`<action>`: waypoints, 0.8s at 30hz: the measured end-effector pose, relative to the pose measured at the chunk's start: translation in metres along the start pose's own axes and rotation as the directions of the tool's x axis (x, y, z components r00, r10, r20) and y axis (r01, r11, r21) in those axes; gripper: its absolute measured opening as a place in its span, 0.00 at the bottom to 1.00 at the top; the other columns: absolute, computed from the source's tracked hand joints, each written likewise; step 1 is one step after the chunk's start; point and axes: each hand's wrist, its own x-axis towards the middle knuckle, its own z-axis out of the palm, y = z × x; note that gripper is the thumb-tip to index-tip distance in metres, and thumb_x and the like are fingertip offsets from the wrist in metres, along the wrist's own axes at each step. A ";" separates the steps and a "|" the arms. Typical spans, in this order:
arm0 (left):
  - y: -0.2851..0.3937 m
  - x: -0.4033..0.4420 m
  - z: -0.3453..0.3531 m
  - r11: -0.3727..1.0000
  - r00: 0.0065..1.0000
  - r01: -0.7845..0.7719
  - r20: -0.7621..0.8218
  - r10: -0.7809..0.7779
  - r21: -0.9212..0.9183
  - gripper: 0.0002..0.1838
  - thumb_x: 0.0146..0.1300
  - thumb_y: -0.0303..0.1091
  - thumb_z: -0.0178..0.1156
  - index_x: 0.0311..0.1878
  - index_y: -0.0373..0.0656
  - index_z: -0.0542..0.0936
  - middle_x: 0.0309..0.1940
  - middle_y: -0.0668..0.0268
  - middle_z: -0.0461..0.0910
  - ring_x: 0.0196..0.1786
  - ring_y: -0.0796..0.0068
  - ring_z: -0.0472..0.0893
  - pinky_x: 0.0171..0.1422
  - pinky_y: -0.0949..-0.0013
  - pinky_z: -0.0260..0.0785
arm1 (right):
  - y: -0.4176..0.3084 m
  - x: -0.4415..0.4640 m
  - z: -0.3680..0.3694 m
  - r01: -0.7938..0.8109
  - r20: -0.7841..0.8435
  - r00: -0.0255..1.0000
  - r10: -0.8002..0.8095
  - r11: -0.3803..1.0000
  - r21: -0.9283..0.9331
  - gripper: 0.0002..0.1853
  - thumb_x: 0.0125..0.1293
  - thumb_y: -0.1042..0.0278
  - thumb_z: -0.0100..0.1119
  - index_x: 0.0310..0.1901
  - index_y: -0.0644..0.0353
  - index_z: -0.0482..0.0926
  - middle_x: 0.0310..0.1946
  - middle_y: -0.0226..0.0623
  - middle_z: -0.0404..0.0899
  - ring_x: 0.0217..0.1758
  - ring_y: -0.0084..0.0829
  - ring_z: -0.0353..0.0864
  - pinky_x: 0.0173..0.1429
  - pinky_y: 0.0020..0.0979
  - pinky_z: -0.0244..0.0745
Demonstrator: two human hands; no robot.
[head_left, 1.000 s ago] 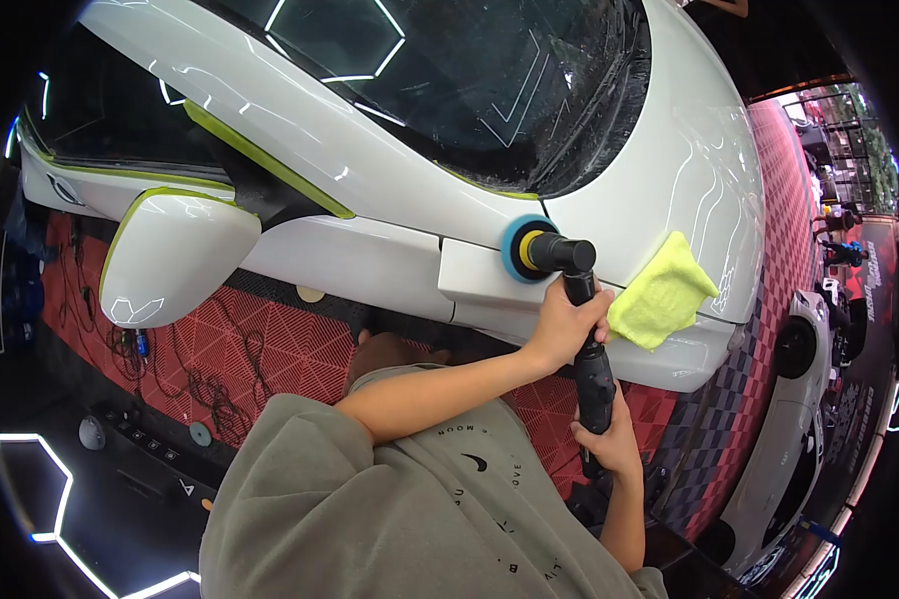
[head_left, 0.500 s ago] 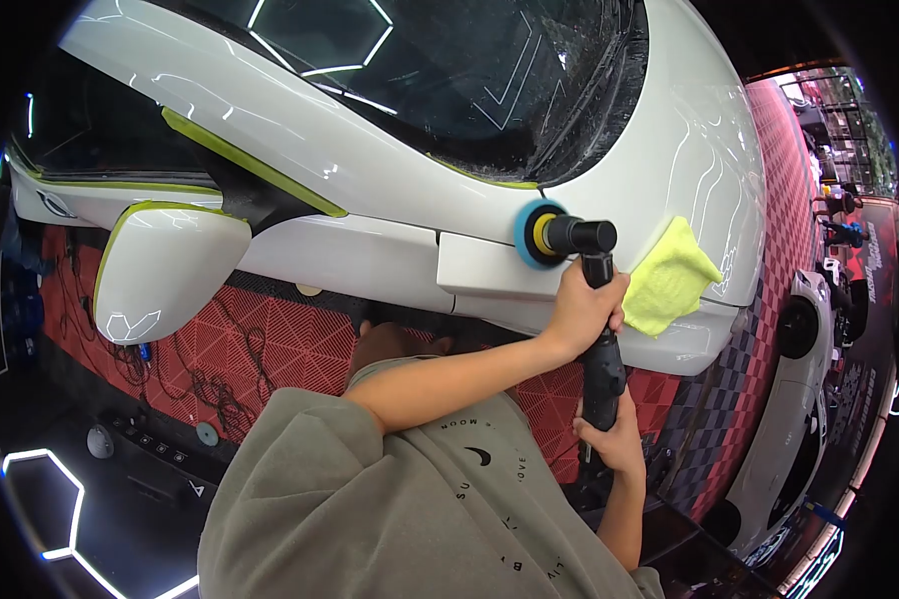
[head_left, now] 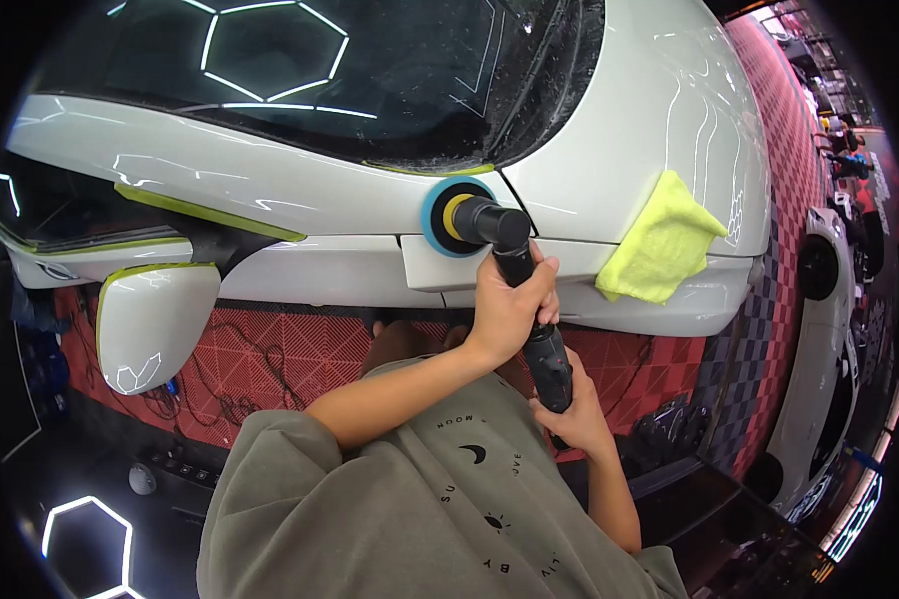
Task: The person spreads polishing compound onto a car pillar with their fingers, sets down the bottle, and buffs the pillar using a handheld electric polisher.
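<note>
A black polisher [head_left: 547,361] with a round blue pad [head_left: 436,217] is held in both hands. The pad rests against the white car's panel [head_left: 350,205], close to the lower corner of the windshield. My left hand [head_left: 514,304] wraps round the polisher's neck just behind its head. My right hand [head_left: 577,404] grips the rear of the body, lower down. Right of the polisher, a yellow-green cloth [head_left: 661,240] lies over the car's hood edge. Green tape [head_left: 205,213] borders the side window and the mirror [head_left: 158,324].
Dark cables [head_left: 255,364] lie on the red floor tiles [head_left: 320,334] below the car. A black glossy surface [head_left: 160,529] is at the lower left. Another white car [head_left: 814,369] and people [head_left: 849,155] are at the far right.
The polisher and both hands have moved left in view, the pad now further along the panel below the windshield. The view has shifted and turned too. Both hands keep their hold.
</note>
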 end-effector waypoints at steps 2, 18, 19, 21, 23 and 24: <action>-0.024 -0.003 0.005 1.000 0.999 0.024 0.046 -0.024 -0.004 0.07 0.69 0.24 0.55 0.41 0.43 0.66 0.18 0.70 0.66 0.16 0.81 0.68 0.24 0.70 0.67 | 0.017 -0.011 -0.006 -0.034 -0.007 0.999 0.034 0.999 0.018 0.41 0.47 0.74 0.68 0.67 0.62 0.63 0.34 0.39 0.79 0.34 0.29 0.79 0.45 0.29 0.75; -0.018 -0.011 -0.013 0.990 0.995 0.046 0.098 -0.034 -0.132 0.10 0.67 0.20 0.54 0.41 0.44 0.65 0.19 0.68 0.67 0.17 0.78 0.69 0.26 0.68 0.70 | 0.002 -0.006 -0.001 0.080 -0.128 0.986 -0.108 0.976 -0.203 0.39 0.47 0.77 0.65 0.66 0.56 0.68 0.42 0.51 0.82 0.43 0.51 0.84 0.48 0.39 0.78; -0.019 -0.008 -0.010 0.991 0.994 0.045 0.101 -0.032 -0.123 0.10 0.67 0.20 0.55 0.41 0.44 0.65 0.19 0.68 0.67 0.17 0.78 0.70 0.27 0.68 0.70 | 0.003 -0.005 -0.004 0.072 -0.137 0.985 -0.103 0.974 -0.214 0.39 0.47 0.77 0.65 0.66 0.56 0.67 0.42 0.51 0.82 0.43 0.51 0.85 0.48 0.39 0.78; -0.029 0.003 0.000 0.993 0.980 0.102 0.175 -0.091 -0.054 0.11 0.67 0.22 0.57 0.41 0.46 0.64 0.20 0.69 0.67 0.20 0.77 0.71 0.31 0.66 0.70 | 0.006 -0.008 -0.015 0.060 -0.214 0.970 -0.118 0.963 -0.263 0.38 0.48 0.80 0.65 0.65 0.59 0.67 0.42 0.50 0.82 0.42 0.49 0.85 0.47 0.39 0.79; -0.037 0.014 0.011 0.991 0.969 0.126 0.218 -0.114 -0.043 0.10 0.67 0.22 0.57 0.41 0.46 0.65 0.20 0.68 0.68 0.21 0.76 0.73 0.32 0.66 0.71 | 0.013 -0.010 -0.022 0.029 -0.270 0.958 -0.096 0.970 -0.242 0.38 0.48 0.80 0.65 0.65 0.60 0.67 0.41 0.50 0.82 0.42 0.48 0.85 0.46 0.38 0.79; -0.036 0.016 0.010 0.993 0.973 0.113 0.209 -0.101 -0.047 0.10 0.67 0.22 0.57 0.41 0.46 0.65 0.20 0.68 0.68 0.21 0.76 0.73 0.32 0.66 0.71 | 0.012 -0.007 -0.020 0.039 -0.257 0.961 -0.104 0.968 -0.247 0.38 0.48 0.80 0.65 0.65 0.60 0.67 0.41 0.50 0.82 0.42 0.48 0.85 0.46 0.38 0.79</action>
